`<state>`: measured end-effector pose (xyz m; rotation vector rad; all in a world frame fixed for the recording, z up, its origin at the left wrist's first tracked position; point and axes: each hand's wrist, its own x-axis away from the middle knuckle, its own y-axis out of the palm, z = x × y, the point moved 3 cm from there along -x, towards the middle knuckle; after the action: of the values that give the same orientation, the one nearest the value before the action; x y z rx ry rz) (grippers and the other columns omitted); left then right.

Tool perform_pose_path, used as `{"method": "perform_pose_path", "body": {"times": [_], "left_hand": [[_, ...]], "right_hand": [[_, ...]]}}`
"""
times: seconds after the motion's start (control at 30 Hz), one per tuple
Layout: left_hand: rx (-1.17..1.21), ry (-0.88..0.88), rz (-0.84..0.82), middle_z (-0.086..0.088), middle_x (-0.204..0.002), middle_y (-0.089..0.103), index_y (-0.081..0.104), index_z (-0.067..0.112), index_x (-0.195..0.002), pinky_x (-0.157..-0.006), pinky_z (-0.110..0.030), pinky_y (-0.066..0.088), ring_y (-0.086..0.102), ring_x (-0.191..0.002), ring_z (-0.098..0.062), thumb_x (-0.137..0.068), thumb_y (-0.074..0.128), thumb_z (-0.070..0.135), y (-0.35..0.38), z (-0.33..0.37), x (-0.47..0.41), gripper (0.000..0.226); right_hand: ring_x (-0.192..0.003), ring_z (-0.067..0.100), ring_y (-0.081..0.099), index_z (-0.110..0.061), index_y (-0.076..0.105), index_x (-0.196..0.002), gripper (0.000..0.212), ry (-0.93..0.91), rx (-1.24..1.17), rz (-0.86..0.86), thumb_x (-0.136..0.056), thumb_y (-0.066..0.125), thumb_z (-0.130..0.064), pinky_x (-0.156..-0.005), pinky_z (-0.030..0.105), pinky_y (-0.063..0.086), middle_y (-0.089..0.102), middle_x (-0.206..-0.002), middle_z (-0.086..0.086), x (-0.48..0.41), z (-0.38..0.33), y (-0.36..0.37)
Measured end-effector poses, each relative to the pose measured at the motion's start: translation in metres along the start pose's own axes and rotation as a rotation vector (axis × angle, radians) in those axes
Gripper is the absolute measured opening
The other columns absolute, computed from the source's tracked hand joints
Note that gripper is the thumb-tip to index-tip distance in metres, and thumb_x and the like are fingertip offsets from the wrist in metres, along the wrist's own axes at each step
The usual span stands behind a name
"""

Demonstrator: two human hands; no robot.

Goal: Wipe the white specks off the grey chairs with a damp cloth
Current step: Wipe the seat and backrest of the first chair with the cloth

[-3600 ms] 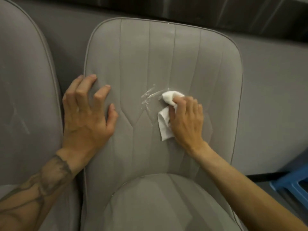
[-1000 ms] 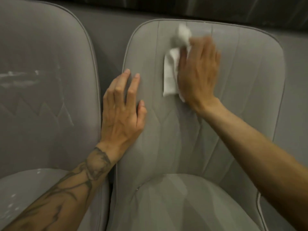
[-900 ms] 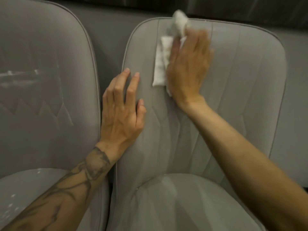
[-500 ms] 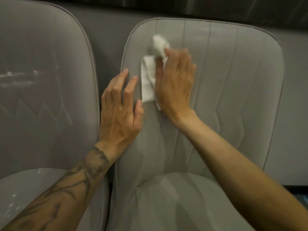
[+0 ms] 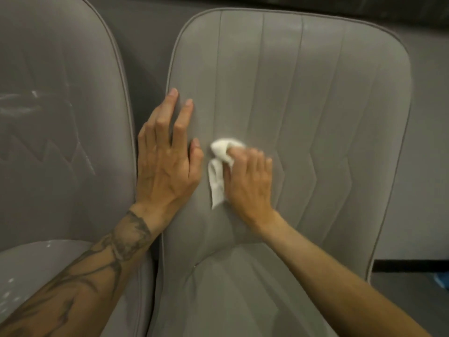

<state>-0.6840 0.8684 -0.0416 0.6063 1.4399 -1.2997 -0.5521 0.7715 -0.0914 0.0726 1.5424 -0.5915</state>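
Two grey padded chairs stand side by side. On the backrest of the right chair [image 5: 315,105] my right hand [image 5: 250,181] grips a crumpled white cloth [image 5: 220,166] and presses it against the fabric at mid height. My left hand [image 5: 167,156] lies flat, fingers straight, on the left edge of the same backrest. No white specks show on this backrest. The left chair [image 5: 60,142] carries white smears [image 5: 21,103] on its backrest and white specks [image 5: 9,290] on its seat.
A grey wall runs behind the chairs, with a dark strip along the top. At the lower right is dark floor and a bit of something blue [image 5: 442,280] at the frame edge. A narrow gap separates the two chairs.
My right hand has wiped the cloth from the top of the right backrest down and left to its middle. The white smear seen 3.6 s ago is gone. My left hand has stayed put.
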Motion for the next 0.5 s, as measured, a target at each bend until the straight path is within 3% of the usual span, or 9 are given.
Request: {"method": "perform_pose_path", "body": {"times": [0.07, 0.13, 0.3, 0.37, 0.5], "left_hand": [[-0.014, 0.003, -0.017, -0.022, -0.167, 0.03, 0.036, 0.006, -0.159, -0.122, -0.051, 0.035, 0.039, -0.149, -0.041, -0.098, 0.055, 0.015, 0.0, 0.0, 0.004, 0.065], [-0.02, 0.004, -0.035, -0.021, -0.169, 0.026, 0.033, 0.008, -0.162, -0.123, -0.051, 0.034, 0.038, -0.15, -0.041, -0.099, 0.053, 0.017, -0.001, 0.0, 0.007, 0.066], [-0.075, -0.004, -0.064, -0.021, -0.17, 0.022, 0.027, 0.008, -0.164, -0.126, -0.052, 0.029, 0.032, -0.154, -0.042, -0.103, 0.048, 0.02, 0.001, 0.002, 0.035, 0.066], [-0.1, 0.004, -0.073, -0.021, -0.17, 0.022, 0.027, 0.008, -0.164, -0.127, -0.053, 0.028, 0.031, -0.154, -0.044, -0.106, 0.046, 0.022, 0.003, 0.002, 0.048, 0.063], [-0.119, 0.006, -0.076, -0.023, -0.169, 0.024, 0.029, 0.006, -0.164, -0.126, -0.055, 0.028, 0.03, -0.154, -0.045, -0.107, 0.046, 0.022, 0.002, 0.001, 0.055, 0.062]], "right_hand": [[-0.075, 0.03, 0.058, -0.016, 0.049, -0.114, 0.026, -0.165, 0.007, -0.092, -0.095, 0.064, -0.023, -0.071, 0.039, 0.037, 0.066, -0.094, 0.009, 0.017, 0.004, -0.008], [-0.079, 0.03, 0.056, -0.016, 0.049, -0.114, 0.02, -0.233, 0.072, -0.066, -0.098, 0.057, -0.023, -0.072, 0.04, 0.034, 0.065, -0.092, 0.011, -0.009, 0.03, -0.015], [-0.092, 0.028, 0.043, -0.018, 0.047, -0.115, 0.017, 0.203, 0.188, 0.269, -0.1, 0.05, -0.026, -0.076, 0.04, 0.029, 0.047, -0.106, 0.006, -0.098, 0.091, -0.025], [-0.094, 0.03, 0.044, -0.015, 0.047, -0.121, 0.027, 0.162, 0.159, 0.198, -0.097, 0.057, -0.024, -0.08, 0.042, 0.032, 0.053, -0.109, 0.01, -0.065, 0.067, -0.015], [-0.08, 0.029, 0.056, -0.017, 0.05, -0.118, 0.036, -0.211, 0.065, -0.123, -0.091, 0.072, -0.026, -0.072, 0.04, 0.038, 0.066, -0.096, 0.008, 0.024, 0.013, -0.009]]}}
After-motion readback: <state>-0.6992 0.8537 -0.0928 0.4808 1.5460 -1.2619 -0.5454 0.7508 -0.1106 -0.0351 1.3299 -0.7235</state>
